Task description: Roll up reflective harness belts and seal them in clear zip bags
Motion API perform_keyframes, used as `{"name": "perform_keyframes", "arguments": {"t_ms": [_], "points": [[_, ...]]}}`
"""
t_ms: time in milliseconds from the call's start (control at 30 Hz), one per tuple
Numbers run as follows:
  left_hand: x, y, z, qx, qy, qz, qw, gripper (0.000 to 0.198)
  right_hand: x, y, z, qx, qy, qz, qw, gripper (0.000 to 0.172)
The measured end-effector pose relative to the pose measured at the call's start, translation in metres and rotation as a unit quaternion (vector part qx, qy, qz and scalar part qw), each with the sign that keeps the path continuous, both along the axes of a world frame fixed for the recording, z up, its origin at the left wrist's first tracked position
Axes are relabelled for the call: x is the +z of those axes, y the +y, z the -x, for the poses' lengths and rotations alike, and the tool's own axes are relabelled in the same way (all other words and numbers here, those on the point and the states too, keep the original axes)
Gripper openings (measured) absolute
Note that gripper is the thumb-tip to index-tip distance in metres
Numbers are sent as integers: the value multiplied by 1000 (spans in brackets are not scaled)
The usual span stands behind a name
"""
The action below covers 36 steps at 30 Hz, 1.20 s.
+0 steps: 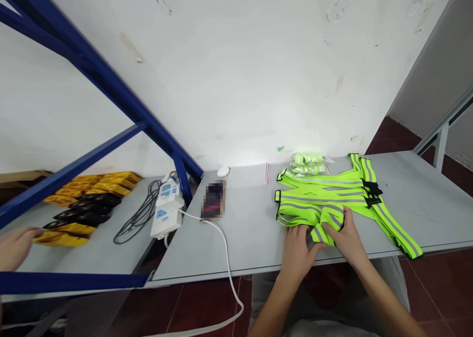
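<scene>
A neon yellow-green reflective vest of elastic straps with grey stripes (332,191) lies spread on the grey table, other straps layered beneath. Along its near edge, my left hand (300,251) is closed on a folded part of the vest, thumb and fingers bent around the fabric. My right hand (343,236) pinches the same bunched fold from the other side, its thumb toward my left hand. Black buckles (371,193) sit on the right part of the straps. Behind them lies a folded, shiny-looking reflective bundle (308,163) against the wall.
A blurred-out phone (213,200), a white oval object (223,171) and a white cable (225,248) are left on the table (251,238). Past a blue frame (111,98) are power strips (168,206), yellow and black packs (92,194) and another person's hand (16,248).
</scene>
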<state>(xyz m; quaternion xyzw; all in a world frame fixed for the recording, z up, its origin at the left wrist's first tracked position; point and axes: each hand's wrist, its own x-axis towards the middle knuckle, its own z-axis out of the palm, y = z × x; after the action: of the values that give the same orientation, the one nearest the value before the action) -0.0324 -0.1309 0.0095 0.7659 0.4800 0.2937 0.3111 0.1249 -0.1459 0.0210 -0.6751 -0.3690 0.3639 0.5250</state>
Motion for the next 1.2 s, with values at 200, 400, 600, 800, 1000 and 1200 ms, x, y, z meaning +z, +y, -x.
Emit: {"name": "perform_keyframes", "arguments": {"t_ms": [200,400,600,800,1000,1200], "points": [[6,-5,-10,84,-356,283,887,64,20,-6,1,15,161,-21,987,65],[20,-21,-24,67,-583,452,672,77,30,-7,18,-41,273,-47,960,74],[31,-21,-13,-106,-577,519,621,64,36,-10,27,-87,221,-61,970,64],[32,5,-10,-21,-565,523,638,66,47,-17,30,-14,163,-80,983,59],[51,20,-13,176,-524,415,723,66,56,-25,31,26,153,-95,983,58],[57,48,-15,222,-457,235,828,57,49,-16,26,29,160,-113,980,63]]}}
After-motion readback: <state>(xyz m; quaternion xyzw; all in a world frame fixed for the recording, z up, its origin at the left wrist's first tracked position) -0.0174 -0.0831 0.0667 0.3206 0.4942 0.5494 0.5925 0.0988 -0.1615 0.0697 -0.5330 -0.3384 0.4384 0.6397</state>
